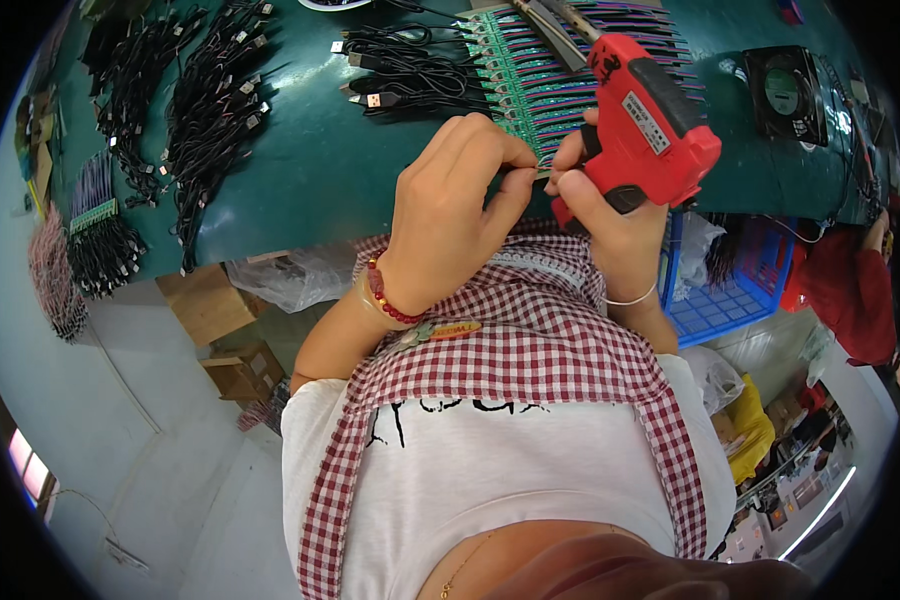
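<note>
A red soldering gun (650, 130) with a black grip strip sits in my right hand (615, 225), its metal front pointing up and left over the bench. My left hand (450, 195) has thumb and forefinger pinched together at the near end of a strip of green circuit boards (495, 70). Whatever is in that pinch is too small to make out. My right fingertips come close to the same spot. From the boards' left side run black USB cables (415, 80), bundled with their plugs to the left. Dark and purple wires (560, 110) leave the right side.
Black cable bundles (215, 120) lie on the green bench (305, 160) to the left. Another wired board strip (95, 215) is at the far left edge. A small black fan (785, 95) stands at right. Below are a blue crate (735, 295) and cardboard boxes (205, 305). Another person's red sleeve (850, 295) shows at right.
</note>
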Motion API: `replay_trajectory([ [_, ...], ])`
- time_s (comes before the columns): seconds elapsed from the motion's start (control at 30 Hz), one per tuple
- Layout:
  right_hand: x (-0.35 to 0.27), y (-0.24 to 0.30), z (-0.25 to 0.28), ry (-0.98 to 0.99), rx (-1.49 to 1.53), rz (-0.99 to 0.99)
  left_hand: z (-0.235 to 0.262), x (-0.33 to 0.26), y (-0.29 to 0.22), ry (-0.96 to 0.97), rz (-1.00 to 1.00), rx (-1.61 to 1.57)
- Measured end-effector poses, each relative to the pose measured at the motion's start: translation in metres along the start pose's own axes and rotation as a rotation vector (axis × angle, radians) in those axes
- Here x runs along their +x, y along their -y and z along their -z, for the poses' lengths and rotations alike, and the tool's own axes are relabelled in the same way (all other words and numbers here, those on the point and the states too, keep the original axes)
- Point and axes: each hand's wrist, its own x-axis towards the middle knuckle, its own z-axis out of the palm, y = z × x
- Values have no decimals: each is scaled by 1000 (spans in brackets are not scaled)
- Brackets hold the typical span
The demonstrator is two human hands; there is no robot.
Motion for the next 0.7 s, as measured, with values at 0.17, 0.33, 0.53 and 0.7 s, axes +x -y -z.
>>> replay_trajectory([
  [0.17, -1, -4, -6, -17, 108, -8, -5, -3, 1, -1, 14, -16],
  [0.33, 3, -7, -6, 15, 125, 7, -4, -1, 2, 11, -9, -6],
  [0.53, 0, -9, -3, 0, 113, -23, -5, -2, 0, 17, -1, -46],
  [0.7, -1, -7, 8, 73, -68, -48, 0, 3, 1, 58, 60, -56],
])
